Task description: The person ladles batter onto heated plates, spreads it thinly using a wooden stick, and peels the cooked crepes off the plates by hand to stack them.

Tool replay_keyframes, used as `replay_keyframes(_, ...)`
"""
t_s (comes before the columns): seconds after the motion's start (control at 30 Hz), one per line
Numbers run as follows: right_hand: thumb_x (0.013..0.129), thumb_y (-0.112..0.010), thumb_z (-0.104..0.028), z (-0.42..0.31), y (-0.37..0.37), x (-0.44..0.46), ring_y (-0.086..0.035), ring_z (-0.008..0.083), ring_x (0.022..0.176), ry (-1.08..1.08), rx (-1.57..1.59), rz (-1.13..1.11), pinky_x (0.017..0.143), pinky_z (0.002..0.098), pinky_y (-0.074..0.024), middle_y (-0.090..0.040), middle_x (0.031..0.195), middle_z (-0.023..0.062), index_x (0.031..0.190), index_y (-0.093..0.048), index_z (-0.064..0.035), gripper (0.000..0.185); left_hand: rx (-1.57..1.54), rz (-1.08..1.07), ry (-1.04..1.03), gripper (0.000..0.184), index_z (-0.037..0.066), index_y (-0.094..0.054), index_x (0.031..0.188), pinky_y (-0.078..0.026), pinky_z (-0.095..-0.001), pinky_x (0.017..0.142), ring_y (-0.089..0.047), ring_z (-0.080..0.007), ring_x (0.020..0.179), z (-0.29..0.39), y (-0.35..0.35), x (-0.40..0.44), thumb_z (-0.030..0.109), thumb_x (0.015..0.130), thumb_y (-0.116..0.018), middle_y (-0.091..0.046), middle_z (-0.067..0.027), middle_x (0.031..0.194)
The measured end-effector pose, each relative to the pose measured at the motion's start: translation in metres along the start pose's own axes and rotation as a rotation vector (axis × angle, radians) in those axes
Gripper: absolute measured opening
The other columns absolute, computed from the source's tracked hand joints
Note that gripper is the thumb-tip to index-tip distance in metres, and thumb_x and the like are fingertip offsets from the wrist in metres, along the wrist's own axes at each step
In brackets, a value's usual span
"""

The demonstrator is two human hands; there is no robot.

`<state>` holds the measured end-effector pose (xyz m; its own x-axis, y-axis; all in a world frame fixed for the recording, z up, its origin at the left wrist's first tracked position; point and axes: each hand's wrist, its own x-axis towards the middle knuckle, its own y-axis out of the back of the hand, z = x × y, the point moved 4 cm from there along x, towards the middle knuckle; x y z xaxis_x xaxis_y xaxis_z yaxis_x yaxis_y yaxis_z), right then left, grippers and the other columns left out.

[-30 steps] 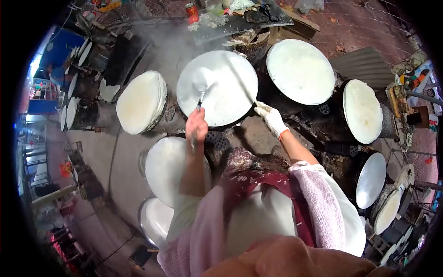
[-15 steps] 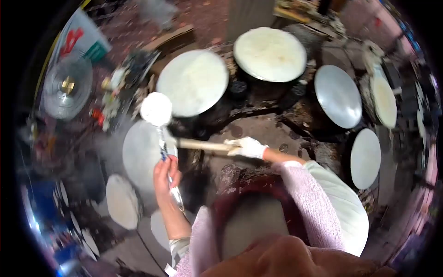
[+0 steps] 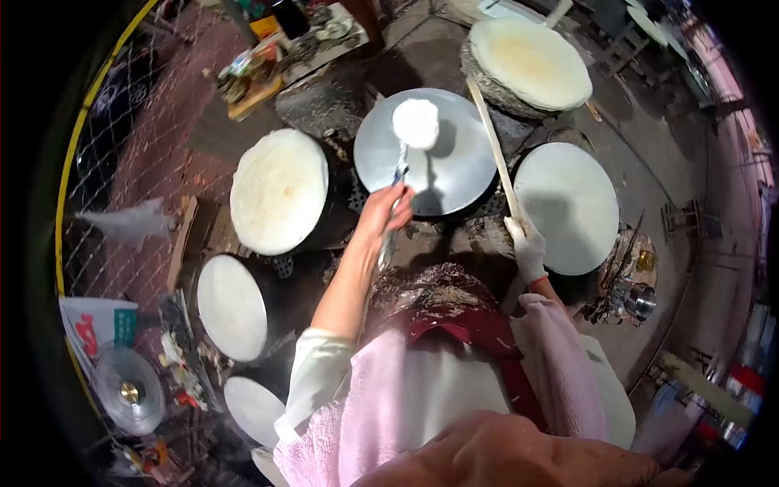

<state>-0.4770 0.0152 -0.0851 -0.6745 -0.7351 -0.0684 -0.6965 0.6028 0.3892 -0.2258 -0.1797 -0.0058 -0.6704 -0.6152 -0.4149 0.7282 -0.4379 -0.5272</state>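
Observation:
My bare left hand (image 3: pixel 385 213) grips the handle of a ladle (image 3: pixel 401 166) whose bowl is covered with thick white batter (image 3: pixel 416 123). The ladle hangs over a bare grey metal griddle (image 3: pixel 377 146) and casts its shadow on it. In a white glove, my right hand (image 3: pixel 529 250) is closed round a long flat wooden stick (image 3: pixel 492 138). The stick passes between the bare griddle and a second griddle (image 3: pixel 568 215) coated in pale batter. Its far end reaches the edge of a stack of round thin pancakes (image 3: pixel 531 63).
A griddle with a pale pancake (image 3: pixel 280 191) stands to the left, another white-coated griddle (image 3: pixel 232 308) below it. A wire fence (image 3: pixel 122 138), a fan (image 3: pixel 130 393) and a cluttered ledge (image 3: pixel 284 69) lie beyond. A metal bowl (image 3: pixel 640 301) sits at the right.
My view and body have turned right. The ladle has gone from the smoky left griddle to over the bare one. The stick now points away from me instead of leftward.

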Motion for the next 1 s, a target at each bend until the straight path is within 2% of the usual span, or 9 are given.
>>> replay_keyframes(0.07, 0.088, -0.066, -0.016, -0.002, -0.014, 0.019, -0.063, 0.0133, 0.091, 0.226, -0.101, 0.135, 0.082, 0.0265, -0.0483, -0.067, 0.11, 0.0157, 0.133, -0.049, 0.0018, 0.052, -0.021, 0.036, 0.002, 0.035, -0.003, -0.054, 0.091, -0.025, -0.0238, 0.043, -0.034, -0.0094, 0.042, -0.012, -0.02, 0.07, 0.03, 0.1, -0.048, -0.04, 0.0003, 0.059)
replay_keyframes(0.2, 0.093, -0.051, -0.044, 0.032, -0.059, 0.044, -0.061, 0.0395, 0.07, -0.03, -0.69, -0.001, 0.065, 0.0494, -0.0486, -0.06, 0.083, 0.0176, 0.149, -0.024, -0.0311, 0.063, -0.029, 0.12, -0.03, 0.032, -0.004, -0.054, 0.09, -0.032, -0.0279, 0.043, -0.043, -0.0124, 0.044, -0.053, -0.022, 0.168, 0.027, 0.098, -0.053, -0.047, -0.0026, 0.062)
replay_keyframes(0.3, 0.094, -0.05, -0.042, 0.061, -0.066, 0.045, -0.061, 0.0401, 0.069, -0.11, -0.766, -0.006, 0.063, 0.0513, -0.048, -0.061, 0.086, 0.0181, 0.15, -0.02, -0.0302, 0.065, 0.548, 0.312, -0.128, 0.029, -0.006, -0.055, 0.093, -0.042, -0.0345, 0.047, -0.053, -0.0173, 0.049, -0.064, 0.006, 0.191, 0.022, 0.093, -0.06, -0.055, -0.0087, 0.065)
replay_keyframes(0.37, 0.094, -0.05, -0.04, 0.06, -0.069, 0.046, -0.062, 0.0403, 0.072, -0.139, -0.753, 0.014, 0.063, 0.0506, -0.048, -0.062, 0.085, 0.0198, 0.15, -0.021, -0.0284, 0.064, 1.01, 0.447, -0.63, 0.034, -0.007, -0.053, 0.108, -0.049, -0.0427, 0.059, -0.063, -0.0375, 0.063, -0.051, 0.033, 0.187, 0.018, 0.087, -0.064, -0.063, -0.0226, 0.072)
replay_keyframes(0.43, 0.093, -0.055, -0.033, 0.057, -0.083, 0.051, -0.061, 0.0362, 0.07, -0.23, -0.532, 0.008, 0.065, 0.0487, -0.0479, -0.062, 0.081, 0.0178, 0.136, -0.048, -0.0208, 0.046, 1.158, 0.518, -0.666, 0.034, -0.005, -0.051, 0.113, -0.049, -0.0439, 0.061, -0.064, -0.0418, 0.072, -0.023, 0.05, 0.165, 0.017, 0.089, -0.06, -0.063, -0.0245, 0.077)
replay_keyframes(0.63, 0.091, -0.062, -0.025, -0.031, -0.136, 0.054, -0.065, 0.0177, 0.086, -0.529, 0.209, -0.122, 0.078, 0.0281, -0.0503, -0.07, 0.094, 0.009, 0.12, -0.059, -0.0036, 0.037, 1.027, 0.457, -0.859, 0.021, -0.002, -0.054, 0.105, -0.045, -0.0352, 0.057, -0.052, -0.0225, 0.058, 0.059, 0.108, 0.093, 0.016, 0.095, -0.055, -0.057, -0.0113, 0.072)
replay_keyframes(0.73, 0.091, -0.063, -0.017, 0.005, -0.103, 0.059, -0.061, 0.0137, 0.101, -0.11, -0.092, 0.038, 0.094, 0.0259, -0.0451, -0.068, 0.108, 0.0088, 0.129, -0.053, 0.0025, 0.044, 0.976, 0.337, -0.757, 0.014, 0.001, -0.055, 0.098, -0.036, -0.0221, 0.05, -0.042, -0.0052, 0.056, 0.056, 0.144, 0.059, 0.015, 0.098, -0.051, -0.046, 0.0032, 0.066)
replay_keyframes(0.87, 0.091, -0.064, -0.018, 0.03, -0.13, 0.057, -0.051, 0.0021, 0.074, -0.33, 0.342, -0.075, 0.064, 0.0149, -0.0394, -0.058, 0.081, -0.0025, 0.124, -0.06, -0.005, 0.036, 0.853, 0.295, -0.414, 0.012, 0.004, -0.053, 0.098, -0.027, -0.0207, 0.037, -0.036, -0.0035, 0.042, 0.019, 0.191, 0.019, 0.015, 0.099, -0.05, -0.043, 0.0049, 0.059)
replay_keyframes(1.0, 0.088, -0.068, -0.024, -0.004, -0.147, 0.065, -0.057, 0.0066, 0.084, -0.257, 0.289, -0.206, 0.074, 0.0196, -0.0451, -0.063, 0.09, 0.0003, 0.119, -0.064, -0.0053, 0.036, 0.843, 0.443, -0.327, 0.016, -0.002, -0.057, 0.096, -0.04, -0.0259, 0.053, -0.046, -0.0089, 0.057, 0.009, 0.2, -0.021, 0.014, 0.096, -0.053, -0.052, -0.0042, 0.067)
